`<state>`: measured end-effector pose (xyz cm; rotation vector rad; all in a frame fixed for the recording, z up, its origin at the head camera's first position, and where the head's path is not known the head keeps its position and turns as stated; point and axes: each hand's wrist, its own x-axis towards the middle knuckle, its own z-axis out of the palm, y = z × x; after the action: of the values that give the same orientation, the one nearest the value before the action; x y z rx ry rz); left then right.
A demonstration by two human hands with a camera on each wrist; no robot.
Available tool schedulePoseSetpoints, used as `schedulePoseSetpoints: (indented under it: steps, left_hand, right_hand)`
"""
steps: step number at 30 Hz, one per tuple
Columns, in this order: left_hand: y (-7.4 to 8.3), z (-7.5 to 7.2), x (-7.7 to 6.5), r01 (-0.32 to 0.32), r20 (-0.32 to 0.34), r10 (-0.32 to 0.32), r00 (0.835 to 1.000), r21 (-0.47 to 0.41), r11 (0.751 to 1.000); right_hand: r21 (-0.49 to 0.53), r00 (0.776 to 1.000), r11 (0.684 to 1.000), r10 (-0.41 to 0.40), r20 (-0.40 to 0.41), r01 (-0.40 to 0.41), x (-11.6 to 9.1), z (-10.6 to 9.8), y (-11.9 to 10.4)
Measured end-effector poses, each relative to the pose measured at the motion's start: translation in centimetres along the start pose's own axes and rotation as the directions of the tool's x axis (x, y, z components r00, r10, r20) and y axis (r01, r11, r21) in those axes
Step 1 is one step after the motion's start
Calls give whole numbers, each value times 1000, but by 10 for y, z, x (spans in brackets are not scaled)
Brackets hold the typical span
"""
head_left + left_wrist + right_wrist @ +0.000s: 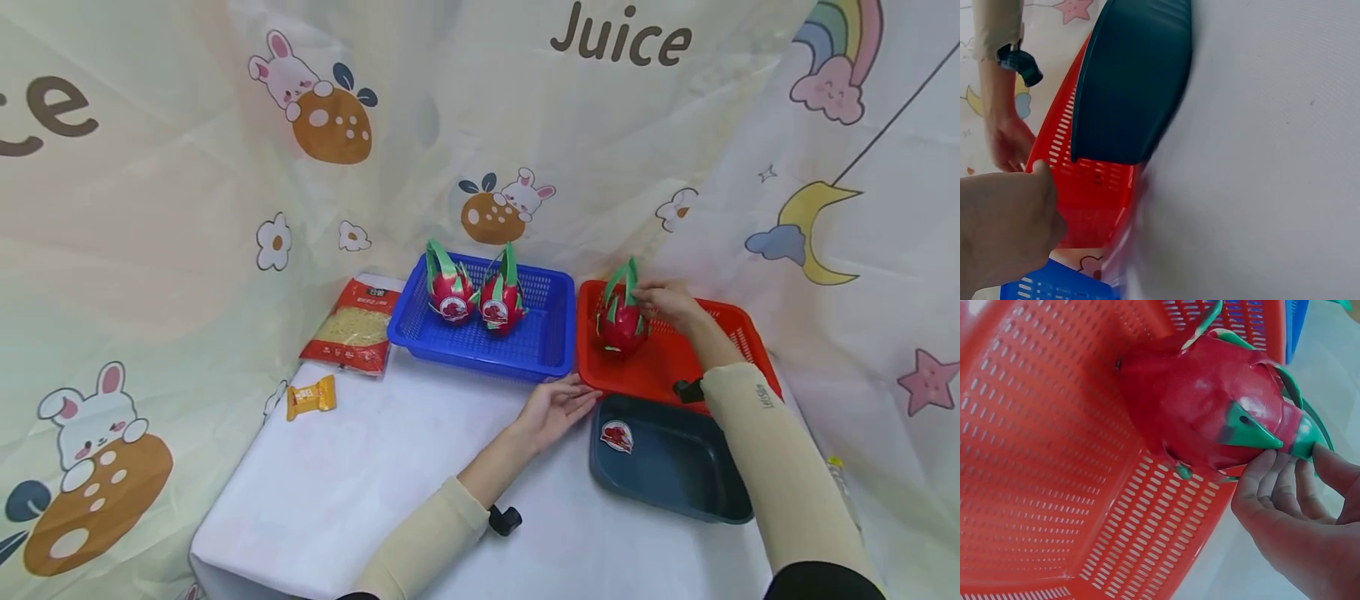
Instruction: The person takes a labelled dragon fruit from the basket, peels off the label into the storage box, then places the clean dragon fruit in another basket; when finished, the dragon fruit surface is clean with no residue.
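Observation:
My right hand pinches a red dragon fruit by its green leafy top, thumb against the fingertips. The fruit is over the left part of the red basket; in the right wrist view, the dragon fruit lies across the basket's perforated inside. My left hand, fingers fairly straight, is at the front left corner of the red basket, seemingly touching its rim. Two more dragon fruits, one on the left and one beside it, stand in the blue basket, stickers facing me.
A dark blue-green tray with a dragon fruit sticker sits in front of the red basket. To the left lie a red bag of yellowish grains and a small orange packet. A patterned cloth hangs behind the white table.

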<state>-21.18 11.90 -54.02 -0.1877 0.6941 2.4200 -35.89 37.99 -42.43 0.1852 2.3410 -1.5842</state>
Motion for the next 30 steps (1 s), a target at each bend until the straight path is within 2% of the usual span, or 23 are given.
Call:
schedulePoseSetpoints:
  steps: [7, 12, 19, 23, 30]
  left_hand:
    - [0, -4, -2, -10, -4, 10, 1000, -21, 1000]
    - [0, -5, -3, -3, 3, 4, 1000, -37, 999]
    - [1, -2, -6, -8, 9, 8, 1000, 10, 1000]
    - [2, -2, -6, -18, 13, 17, 1000, 16, 1000]
    - [2, -3, -9, -16, 11, 15, 1000, 31, 999]
  right_hand:
    - [-75, 999, 997, -20, 41, 23, 13, 10, -2]
    - [-75, 999, 997, 5, 52, -1, 20, 14, 2]
    - [-84, 999, 996, -10, 48, 14, 22, 16, 3]
    - [-65, 1000, 998, -10, 18, 12, 22, 20, 2]
    - [-76, 993, 997, -42, -108, 34, 11, 28, 2]
